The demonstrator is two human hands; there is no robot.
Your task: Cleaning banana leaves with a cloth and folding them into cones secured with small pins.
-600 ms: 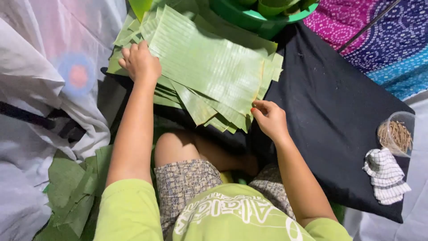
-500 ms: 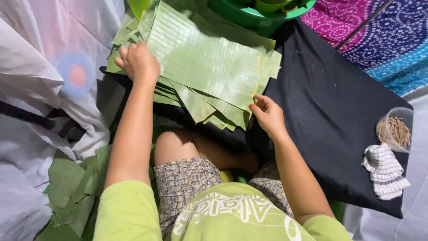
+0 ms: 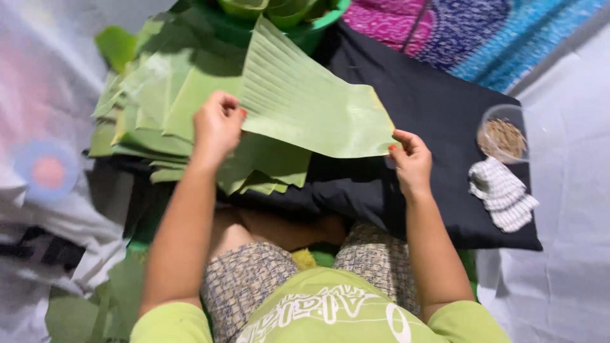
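Fingertips pinch opposite edges of a banana leaf sheet (image 3: pixel 305 108): the left hand (image 3: pixel 217 127) grips its near-left edge, the right hand (image 3: pixel 412 159) its right corner, holding it raised above a stack of leaves (image 3: pixel 152 108) and a black cloth (image 3: pixel 438 108), near a checked rag (image 3: pixel 502 194).

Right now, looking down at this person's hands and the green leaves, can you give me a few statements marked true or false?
1. Both hands hold one leaf sheet. True: the left hand and the right hand each grip an edge.
2. The held leaf lies flat on the leaf stack. False: it is lifted above it.
3. A folded striped cloth lies on the black cloth. True.
4. The clear cup is empty. False: it holds something brownish.
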